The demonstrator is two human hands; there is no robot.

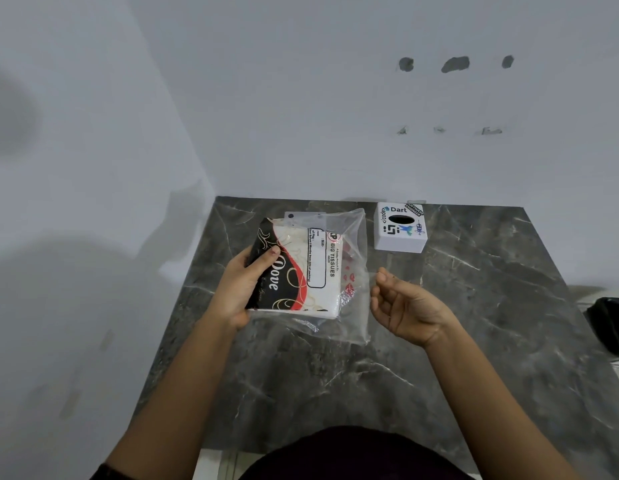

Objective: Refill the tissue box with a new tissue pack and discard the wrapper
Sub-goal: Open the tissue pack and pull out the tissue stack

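Note:
A tissue pack [303, 271] in a black, red and white printed wrapper is held above the dark marble table [474, 323]. My left hand [238, 285] grips its left end, thumb on top. The clear right end of the wrapper [356, 271] hangs loose and crumpled. My right hand [405, 306] hovers just right of that loose end, fingers curled and apart, holding nothing. The white tissue box [400, 228], covered in stickers and with a dark oval slot on top, stands at the back of the table, to the right of the pack.
A small white flat object [303, 215] lies on the table behind the pack, mostly hidden. A black object [609, 323] sits off the table's right edge. White walls close in at the back and left.

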